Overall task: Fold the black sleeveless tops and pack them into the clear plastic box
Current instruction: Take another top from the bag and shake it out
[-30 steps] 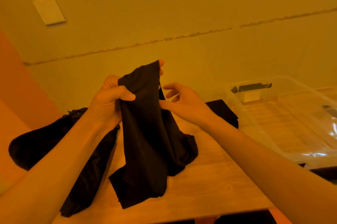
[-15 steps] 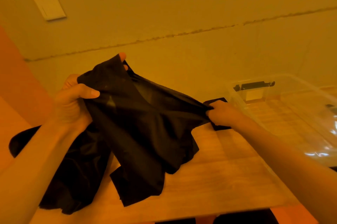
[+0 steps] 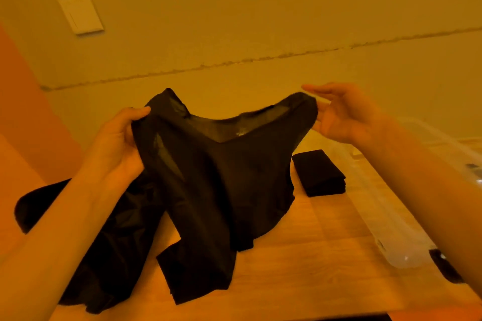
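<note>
you hold the top (image 3: 221,177) up across the middle of the frame, stretched between both hands, its v-neck sagging between them. your left hand (image 3: 117,143) grips the left shoulder, thumb curled over the front of the fabric. your right hand (image 3: 347,114) is at the right shoulder with its digits nearly straight and spread. the strap's end sits at their tips, and you cannot tell whether it is pinched or only hooked there.

the top's lower part trails onto the table (image 3: 313,281), and the hem lies near the table's front edge at lower centre. bare wood shows right of the hem, between it and the box (image 3: 391,219), whose clear long wall runs down the right side of the frame. a folded top (image 3: 318,172) lies just beside that wall, below your right hand in the frame. a pile (image 3: 104,242) of black cloth lies at lower left, touching the held top.

a small pale mark (image 3: 240,133) inside the neckline is too blurred to read. a switch plate (image 3: 80,14) sits on the wall (image 3: 260,7) at upper left.
</note>
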`<state>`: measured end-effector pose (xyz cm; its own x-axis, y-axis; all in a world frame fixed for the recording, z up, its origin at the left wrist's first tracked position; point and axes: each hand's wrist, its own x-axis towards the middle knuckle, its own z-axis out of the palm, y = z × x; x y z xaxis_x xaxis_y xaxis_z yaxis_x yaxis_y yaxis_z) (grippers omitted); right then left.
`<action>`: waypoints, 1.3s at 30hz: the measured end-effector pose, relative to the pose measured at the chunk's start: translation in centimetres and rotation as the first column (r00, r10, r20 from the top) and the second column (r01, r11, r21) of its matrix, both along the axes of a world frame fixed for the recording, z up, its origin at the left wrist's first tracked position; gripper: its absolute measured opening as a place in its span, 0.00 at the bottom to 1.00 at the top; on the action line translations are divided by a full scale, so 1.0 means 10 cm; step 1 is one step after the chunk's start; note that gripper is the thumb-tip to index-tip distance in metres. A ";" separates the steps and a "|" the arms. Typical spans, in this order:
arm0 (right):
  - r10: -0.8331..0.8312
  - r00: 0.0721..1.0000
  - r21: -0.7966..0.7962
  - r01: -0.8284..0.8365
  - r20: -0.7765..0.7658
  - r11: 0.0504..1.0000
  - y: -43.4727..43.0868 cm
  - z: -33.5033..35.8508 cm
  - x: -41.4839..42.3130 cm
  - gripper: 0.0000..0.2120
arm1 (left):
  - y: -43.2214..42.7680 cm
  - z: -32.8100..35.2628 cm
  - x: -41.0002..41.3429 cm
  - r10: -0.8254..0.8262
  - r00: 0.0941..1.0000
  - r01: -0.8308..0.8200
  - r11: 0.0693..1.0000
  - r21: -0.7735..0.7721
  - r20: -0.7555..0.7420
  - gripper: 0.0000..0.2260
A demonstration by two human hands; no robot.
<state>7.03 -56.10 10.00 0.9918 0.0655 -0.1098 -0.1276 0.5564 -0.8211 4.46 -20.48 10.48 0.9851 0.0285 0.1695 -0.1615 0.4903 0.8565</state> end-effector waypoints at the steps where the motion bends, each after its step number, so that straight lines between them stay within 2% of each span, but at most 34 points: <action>1: -0.044 0.999 0.010 0.044 0.014 0.999 0.01 0.09 0.02 0.20 | 0.00 0.05 0.01 -0.030 0.999 0.031 0.999 0.011 -0.036 0.15; 3: -0.096 0.993 -0.012 0.097 0.073 0.995 0.03 0.31 0.06 0.15 | 0.00 0.21 0.03 -0.008 0.999 0.007 1.000 -0.018 -0.046 0.04; 6: -0.135 0.969 -0.011 0.140 0.206 0.990 0.04 0.69 0.08 0.09 | 0.04 0.54 0.09 0.137 0.986 -0.133 0.990 -0.048 0.094 0.14; 8: -0.157 0.948 -0.015 0.167 0.278 0.986 0.04 0.98 0.07 0.07 | 0.03 0.80 0.07 0.154 0.964 -0.156 0.988 -0.007 0.218 0.11; 10: -0.171 0.930 -0.033 0.192 0.326 0.981 0.05 1.25 0.03 0.07 | 0.04 1.07 0.06 0.185 0.944 -0.192 0.981 -0.001 0.274 0.10; 16: -0.221 0.864 -0.036 0.265 0.453 0.963 0.15 1.89 -0.17 0.07 | 0.05 1.72 -0.10 0.265 0.844 -0.379 0.910 0.168 0.466 0.17; 21: -0.190 0.825 -0.071 0.267 0.533 0.961 0.17 2.30 -0.33 0.10 | 0.04 2.17 -0.26 0.322 0.856 -0.382 0.921 0.075 0.404 0.06; 24: -0.144 0.803 -0.120 0.258 0.578 0.959 0.19 2.47 -0.42 0.13 | 0.01 2.18 -0.39 0.295 0.815 -0.415 0.898 0.148 0.499 0.09; 27: -0.164 0.774 -0.125 0.298 0.611 0.946 0.20 2.56 -0.46 0.14 | 0.00 2.17 -0.50 0.277 0.777 -0.394 0.914 0.093 0.566 0.14; 29: -0.188 0.769 -0.110 0.318 0.611 0.942 0.21 2.59 -0.47 0.13 | -0.03 2.16 -0.56 0.278 0.775 -0.360 0.932 0.034 0.568 0.18; 32: -0.164 0.790 -0.141 0.302 0.591 0.943 0.24 2.56 -0.45 0.12 | -0.07 2.11 -0.60 0.314 0.785 -0.392 0.919 0.036 0.533 0.19; 35: -0.168 0.765 -0.173 0.343 0.621 0.923 0.21 2.51 -0.41 0.10 | -0.03 2.11 -0.59 0.349 0.799 -0.389 0.921 -0.021 0.489 0.23; 39: -0.153 0.745 -0.181 0.347 0.650 0.920 0.19 2.49 -0.40 0.09 | 0.01 2.10 -0.51 0.426 0.753 -0.519 0.853 0.054 0.501 0.16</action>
<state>3.00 -54.17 34.92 0.8238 -0.1313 0.5515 0.5663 0.2355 -0.7898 -0.63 -20.42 31.52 0.6585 0.3932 0.6417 -0.7227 0.0923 0.6850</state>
